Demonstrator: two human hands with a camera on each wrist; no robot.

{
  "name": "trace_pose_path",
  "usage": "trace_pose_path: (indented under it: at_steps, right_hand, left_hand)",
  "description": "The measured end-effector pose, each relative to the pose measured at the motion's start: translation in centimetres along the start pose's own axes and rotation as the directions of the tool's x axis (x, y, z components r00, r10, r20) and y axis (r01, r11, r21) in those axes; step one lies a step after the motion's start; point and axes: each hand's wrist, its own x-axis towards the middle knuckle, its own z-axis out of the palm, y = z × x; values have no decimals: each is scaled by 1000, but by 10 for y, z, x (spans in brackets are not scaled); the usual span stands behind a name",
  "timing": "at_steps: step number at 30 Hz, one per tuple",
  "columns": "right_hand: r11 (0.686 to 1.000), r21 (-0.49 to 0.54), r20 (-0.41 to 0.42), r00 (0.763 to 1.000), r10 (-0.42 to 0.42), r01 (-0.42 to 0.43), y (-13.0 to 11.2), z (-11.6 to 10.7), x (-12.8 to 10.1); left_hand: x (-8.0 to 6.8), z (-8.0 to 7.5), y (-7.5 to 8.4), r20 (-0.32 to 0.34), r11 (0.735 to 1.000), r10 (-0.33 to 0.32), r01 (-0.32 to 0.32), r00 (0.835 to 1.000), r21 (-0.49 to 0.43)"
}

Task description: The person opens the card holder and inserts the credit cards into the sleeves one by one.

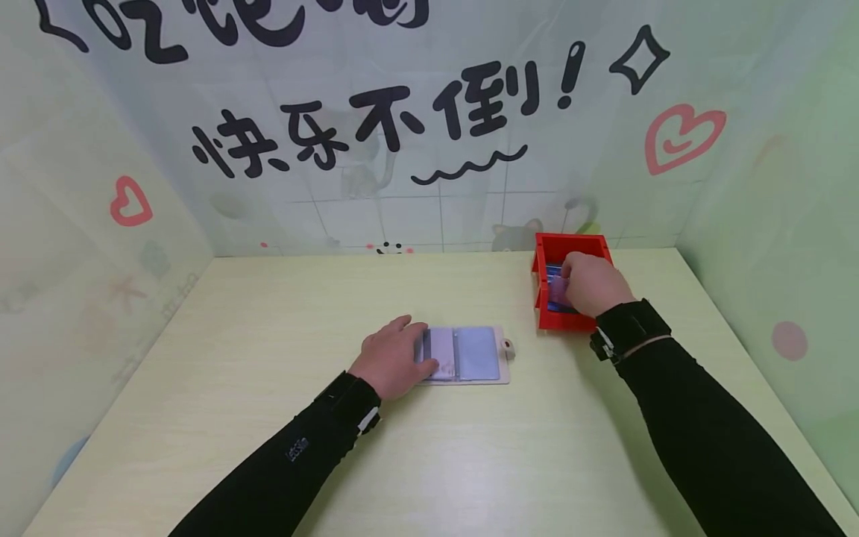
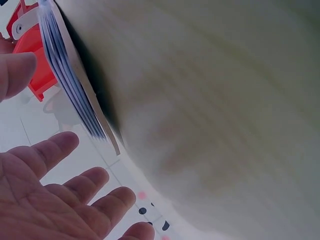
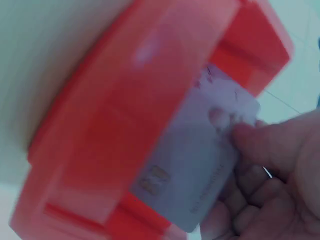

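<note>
A card holder booklet (image 1: 479, 353) with clear plastic sleeves lies opened on the table, a pale snap tab (image 1: 508, 349) at its right edge. My left hand (image 1: 392, 359) is at its left side, with thumb and fingers spread; in the left wrist view the sleeves (image 2: 70, 82) show as a stack seen edge-on. My right hand (image 1: 596, 285) reaches into a red bin (image 1: 567, 321) at the back right. There its thumb and fingers pinch a light-coloured bank card (image 3: 187, 150) with a chip, partly hidden by the bin wall. Blue cards (image 1: 554, 273) lie in the bin.
The light wooden table (image 1: 268, 447) meets a printed cloth backdrop (image 1: 302, 216) just behind the bin. Cloth side walls (image 1: 772, 261) stand to the left and right.
</note>
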Motion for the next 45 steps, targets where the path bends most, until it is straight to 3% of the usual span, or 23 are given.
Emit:
trace_pose_path:
  at_steps: [3, 5, 8, 11, 14, 18, 22, 25, 38, 45]
  right_hand:
    - [992, 121, -74, 996, 58, -49, -4, -7, -5]
    - [969, 236, -152, 982, 115, -77, -8, -11, -9]
    - [931, 364, -271, 953, 137, -31, -14, -16, -18]
    - [909, 414, -302, 948, 103, 34, -23, -15, -29]
    - [895, 442, -238, 969, 58, 55, -34, -7, -37]
    - [868, 495, -86, 996, 4, 40, -49, 14, -44]
    - [834, 551, 70, 997, -37, -8, -62, 37, -46]
    - [824, 565, 136, 990, -49, -37, -72, 52, -47]
    - [881, 472, 182, 979, -91, -6, -90, 83, -46]
    - [883, 469, 208, 975, -76, -32, -93, 88, -45]
  left_hand:
    - [0, 0, 0, -1, 1000, -2, 2, 1000, 3]
    - [0, 0, 0, 0, 1000, -2, 2, 1000, 6]
    - [1, -1, 0, -1, 1000, 1, -1, 1000, 16]
    - [2, -2, -1, -1, 1000, 1, -1, 1000, 21]
    - [2, -4, -1, 5, 1000, -6, 5, 1000, 20]
    - [1, -4, -1, 11, 1000, -10, 10, 1000, 18]
    - [1, -4, -1, 10, 1000, -11, 11, 1000, 29]
    - [1, -3, -1, 7, 999, -17, 17, 1000, 43]
    - [0, -4, 0, 29, 998, -52, 51, 998, 37]
    - [0, -3, -1, 42, 998, -58, 56, 997, 36]
